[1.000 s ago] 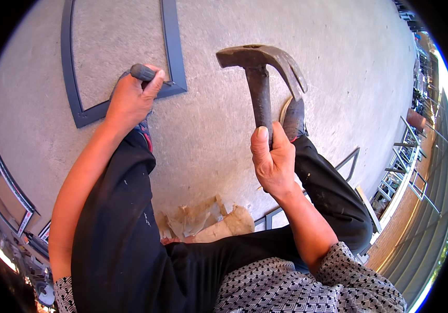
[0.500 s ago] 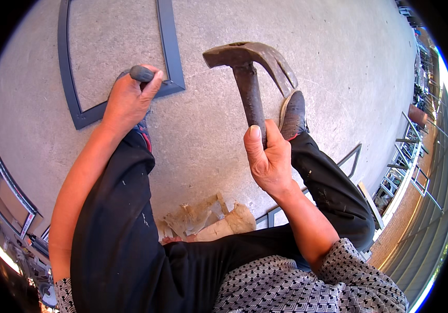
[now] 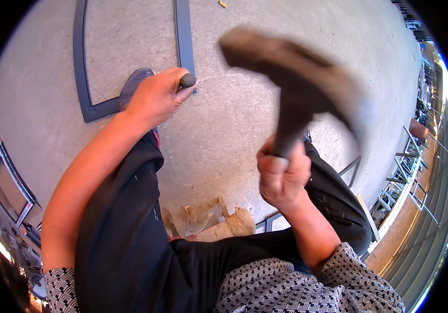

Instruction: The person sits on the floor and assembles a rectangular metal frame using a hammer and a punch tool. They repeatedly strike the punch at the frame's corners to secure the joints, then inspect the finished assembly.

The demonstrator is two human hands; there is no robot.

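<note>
My right hand (image 3: 285,175) grips a claw hammer (image 3: 299,78) by its dark handle. The hammer is raised, its head blurred by motion, and it covers my right foot. Held in my closed left hand (image 3: 161,94) is a hand tool with a dark, rounded handle (image 3: 187,80), its end turned up toward me. The tool's working end is hidden by the hand. That hand is over the near right corner of a grey metal frame (image 3: 80,62) lying on the floor. My left shoe (image 3: 134,86) rests on the frame's near side.
Torn brown cardboard (image 3: 224,227) lies on the concrete floor (image 3: 224,141) between my legs. A patterned-edge frame (image 3: 13,182) leans at the left. Metal frames and bars (image 3: 398,175) are stacked along the right. Far ahead lies a small yellow piece (image 3: 223,4).
The hammer has swung up closer to me and tilted, with its head shifting right. My left hand has turned and moved right with its tool, whose handle end now points upward.
</note>
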